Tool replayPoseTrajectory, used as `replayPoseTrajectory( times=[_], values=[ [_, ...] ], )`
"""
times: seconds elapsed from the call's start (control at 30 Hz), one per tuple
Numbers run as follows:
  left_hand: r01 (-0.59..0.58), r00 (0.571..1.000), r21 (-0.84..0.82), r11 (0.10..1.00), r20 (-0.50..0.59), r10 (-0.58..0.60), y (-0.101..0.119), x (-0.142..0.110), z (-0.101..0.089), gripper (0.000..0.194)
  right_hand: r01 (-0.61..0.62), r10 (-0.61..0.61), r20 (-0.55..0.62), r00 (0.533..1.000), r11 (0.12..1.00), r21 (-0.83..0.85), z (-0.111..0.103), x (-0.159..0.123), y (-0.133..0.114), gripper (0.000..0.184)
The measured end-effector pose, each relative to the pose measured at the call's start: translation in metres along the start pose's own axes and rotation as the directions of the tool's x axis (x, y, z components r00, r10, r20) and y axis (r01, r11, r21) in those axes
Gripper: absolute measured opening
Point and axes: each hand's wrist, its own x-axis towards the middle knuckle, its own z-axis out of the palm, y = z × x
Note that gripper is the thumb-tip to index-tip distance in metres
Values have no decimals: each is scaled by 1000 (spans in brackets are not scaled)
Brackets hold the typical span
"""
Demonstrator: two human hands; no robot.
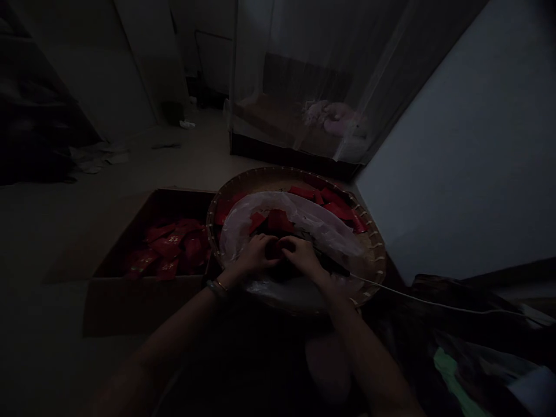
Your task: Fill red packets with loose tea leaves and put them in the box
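Observation:
My left hand [256, 255] and my right hand [303, 258] meet over a round woven bamboo tray [376, 255]. Their fingers curl round a dark red packet [273, 250], its lower part lost in shadow. Just beyond the fingertips, red packets [280, 220] lie within a crumpled, translucent plastic bag [304, 209] spread across the tray. More red packets [337, 207] rest along the tray's far right side. Beside my right hand is a dark, long object [334, 265] with a white cord [425, 301] running off to the right.
An open cardboard box [117, 301] on the floor to the left holds many red packets [167, 246] with gold print. Behind the tray stands a bed with a mosquito net [299, 75]. A pale wall [478, 145] rises at right, above dark clutter with a green item [452, 376].

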Motion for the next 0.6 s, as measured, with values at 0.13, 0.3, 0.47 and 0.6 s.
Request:
replayPoseTrajectory(
  times=[0.13,0.3,0.47,0.6],
  values=[
    [135,988,-264,955,106,-110,0,-2,0,57,-45,49,-20,999,983,178,-19,3,10,33],
    [292,938,-502,814,318,-140,0,0,-3,41,-95,105,-18,994,948,305,-33,2,15,36],
    [365,908,-504,782,380,-178,1,0,-7,36,-162,172,-46,984,972,170,-25,2,5,36],
    [430,872,-527,733,453,-186,9,-1,-11,37,-86,121,-146,982,970,228,-20,4,5,30]
  ],
)
